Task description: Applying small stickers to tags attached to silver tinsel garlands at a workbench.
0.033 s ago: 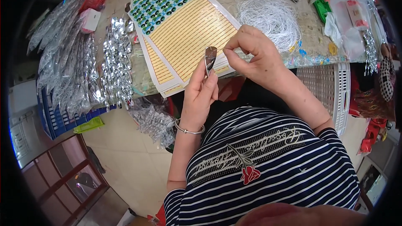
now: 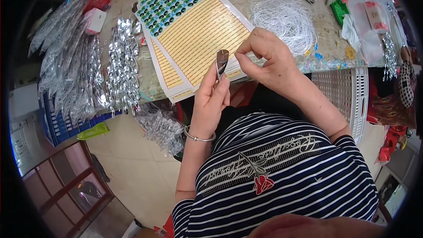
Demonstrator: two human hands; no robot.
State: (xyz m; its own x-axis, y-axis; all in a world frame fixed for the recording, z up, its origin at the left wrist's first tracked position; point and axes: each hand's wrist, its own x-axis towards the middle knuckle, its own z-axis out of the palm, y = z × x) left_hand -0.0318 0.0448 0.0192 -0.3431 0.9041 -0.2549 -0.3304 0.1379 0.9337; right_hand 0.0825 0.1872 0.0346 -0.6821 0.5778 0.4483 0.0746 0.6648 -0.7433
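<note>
My left hand (image 2: 211, 99) holds a small, mirror-like silver piece (image 2: 222, 58) upright between thumb and fingers. Its top end is rounded. Just to the right, my right hand (image 2: 272, 59) is closed in a pinch, thumb against forefinger, a short way from the piece. Whatever sits in that pinch is too small to make out. Beyond both hands lie sheets with yellow and red stripes (image 2: 198, 35), and green-blue oval stickers (image 2: 174, 6) fill the far part of the top one. A loose heap of white string (image 2: 284, 22) rests behind my right hand.
Twisted silver strips (image 2: 122, 61) and clear plastic-wrapped ones (image 2: 66, 53) hang over the table's left edge. A white crate (image 2: 360, 101) stands below the table at right, a blue crate (image 2: 64, 123) at left. Another person's checkered sleeve (image 2: 406, 86) shows far right.
</note>
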